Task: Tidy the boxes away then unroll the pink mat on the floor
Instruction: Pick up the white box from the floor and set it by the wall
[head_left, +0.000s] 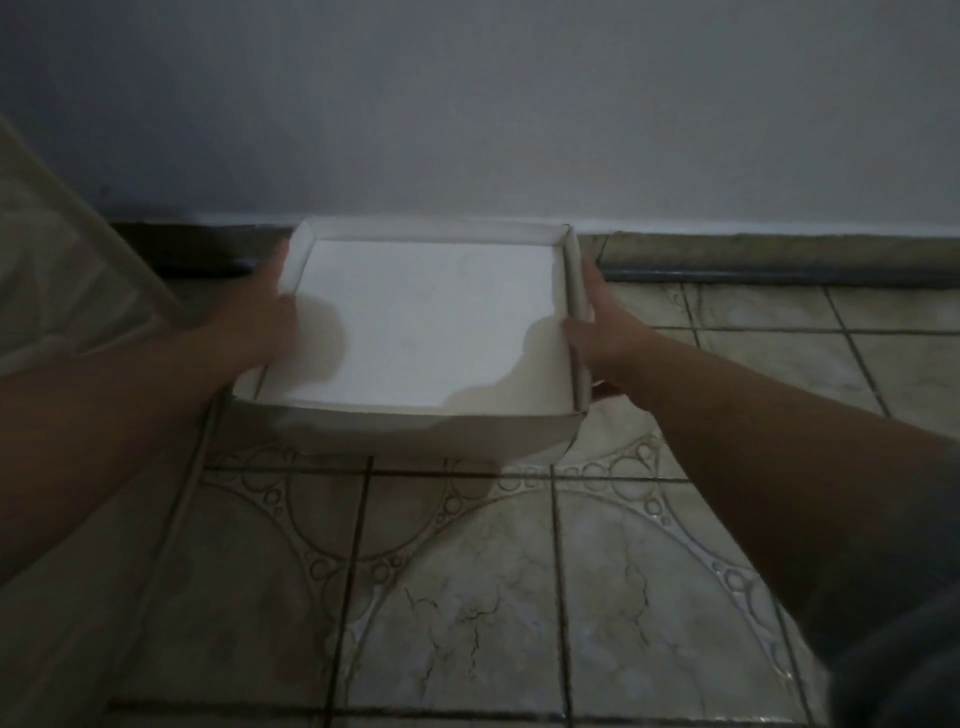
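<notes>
A shallow, open white cardboard box (431, 322) sits at the foot of the wall, its far side against the baseboard. My left hand (272, 306) grips its left wall, fingers along the outside and thumb over the rim. My right hand (597, 332) grips the right wall the same way. The box is empty inside. Whether its underside rests on the tiles or hangs just above them I cannot tell. No pink mat is in view.
A grey-white wall (519, 104) with a dark baseboard (779, 260) runs across the back. Patterned beige floor tiles (467, 597) fill the foreground. A pale frame or rack with translucent covering (78, 234) stands close at the left.
</notes>
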